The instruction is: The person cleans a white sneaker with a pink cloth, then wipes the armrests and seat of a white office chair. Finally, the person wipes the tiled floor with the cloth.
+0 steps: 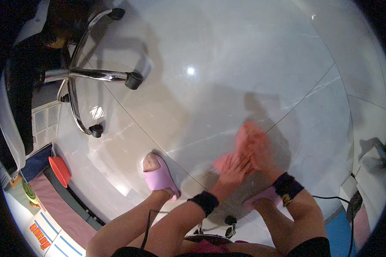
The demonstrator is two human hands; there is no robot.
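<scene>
I see both hands on a pink cloth on the floor. The left hand pinches its near end. The right hand presses flat on top, and the cloth's long axis runs up and away from the grip.

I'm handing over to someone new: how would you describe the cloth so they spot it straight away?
Start from the pale glossy floor, away from the chair base at upper left. Below and right of centre, both hands meet; the left hand and right hand press on the cloth. It is the only soft pink-orange thing there, blurred, unlike the lilac slipper.
</scene>
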